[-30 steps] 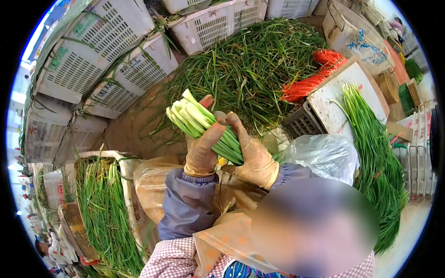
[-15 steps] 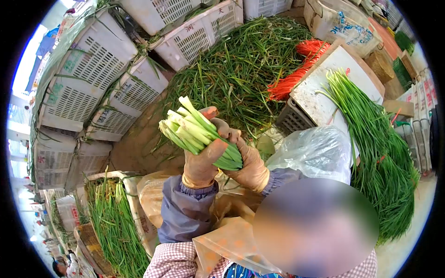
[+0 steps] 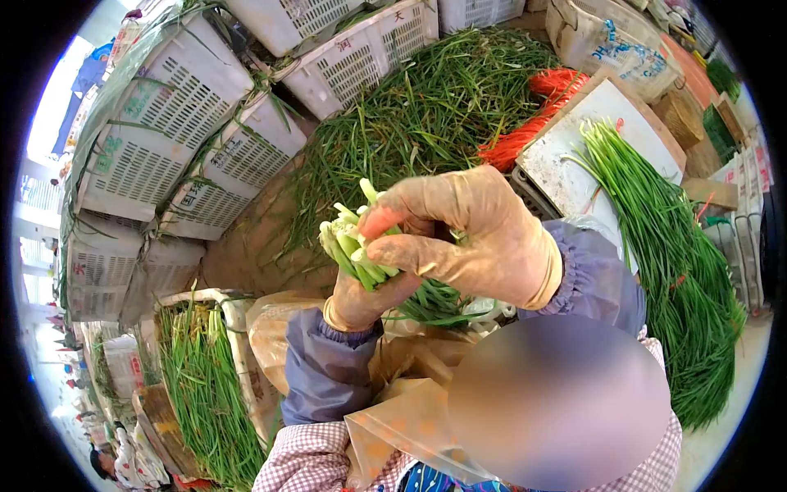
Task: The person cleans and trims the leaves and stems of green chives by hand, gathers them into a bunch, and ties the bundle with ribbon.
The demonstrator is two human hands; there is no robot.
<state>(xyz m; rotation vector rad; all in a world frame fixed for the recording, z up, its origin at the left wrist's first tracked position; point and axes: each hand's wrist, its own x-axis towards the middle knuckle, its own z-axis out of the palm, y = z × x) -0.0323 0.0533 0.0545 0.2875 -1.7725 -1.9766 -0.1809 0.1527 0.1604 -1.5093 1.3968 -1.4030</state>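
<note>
A bunch of garlic chives (image 3: 352, 250) is in front of my chest, its pale cut ends pointing up and left and its green leaves hanging below my right hand. My gloved left hand (image 3: 365, 302) is wrapped round the bunch from below. Over it comes my gloved right hand (image 3: 484, 238), thumb and forefinger closed at the pale stalk ends. Whether it pinches one stalk or several is hidden. To the right, a large pile of long garlic chives (image 3: 672, 279) lies partly on a white-topped board (image 3: 578, 135).
Trimmed green leaves (image 3: 426, 107) are heaped on the floor ahead. Beside them lies a bundle of red ties (image 3: 533, 123). White plastic crates (image 3: 164, 123) stand stacked at left and back. Another crate (image 3: 238, 344) of greens stands at lower left.
My right hand has risen from the leafy end of the bunch to the pale stalk ends. The bunch has shifted slightly right and down, its leaves now hanging lower.
</note>
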